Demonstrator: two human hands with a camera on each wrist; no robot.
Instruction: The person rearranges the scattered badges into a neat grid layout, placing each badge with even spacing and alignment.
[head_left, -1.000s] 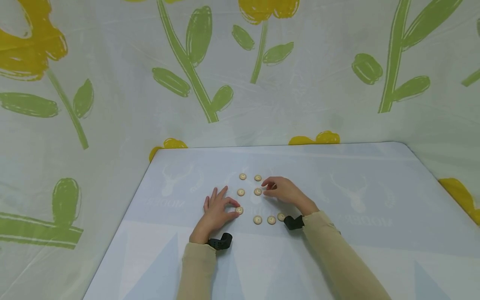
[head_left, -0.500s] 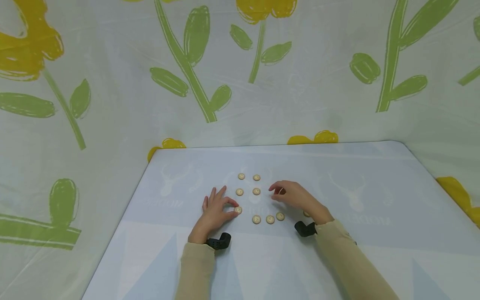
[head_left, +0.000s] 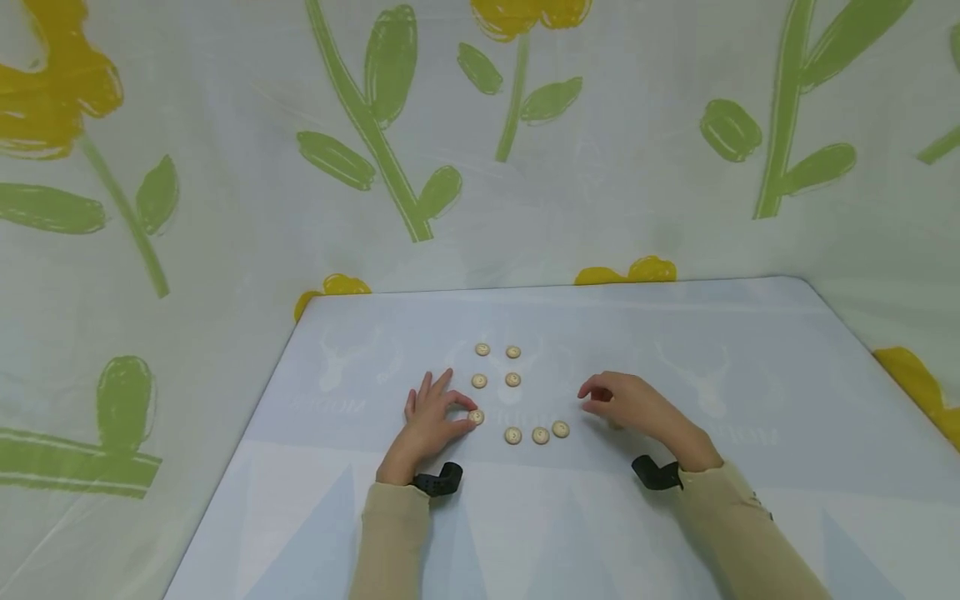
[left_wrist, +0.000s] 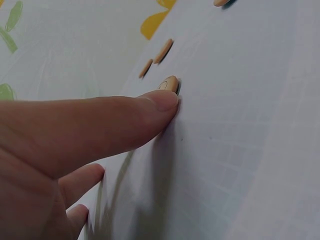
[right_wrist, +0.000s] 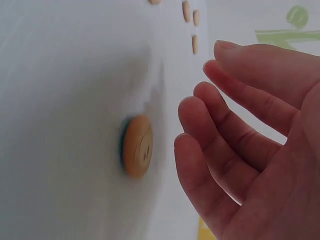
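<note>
On the table, my left hand [head_left: 431,423] holds a small round wooden disc [head_left: 476,417] between thumb and forefinger, its other fingers spread. In the left wrist view the thumb [left_wrist: 160,101] covers part of that disc [left_wrist: 169,84]. My right hand [head_left: 637,408] hovers farther right, fingers loosely bent and holding nothing. Close to it lies another disc [right_wrist: 137,146], seen in the right wrist view with a ring line and small dark marks on its face; in the head view the hand mostly hides this disc [head_left: 615,425].
Several like discs lie around: a far pair [head_left: 482,349], a second pair [head_left: 513,380] nearer, and a row [head_left: 540,436] right of my left hand. The pale table [head_left: 300,500] ends at a flower-printed cloth [head_left: 600,200]. Each wrist wears a black camera [head_left: 448,478].
My right hand has moved right and nearer, away from the disc pairs, to above the rightmost disc. My left hand has stayed at its disc.
</note>
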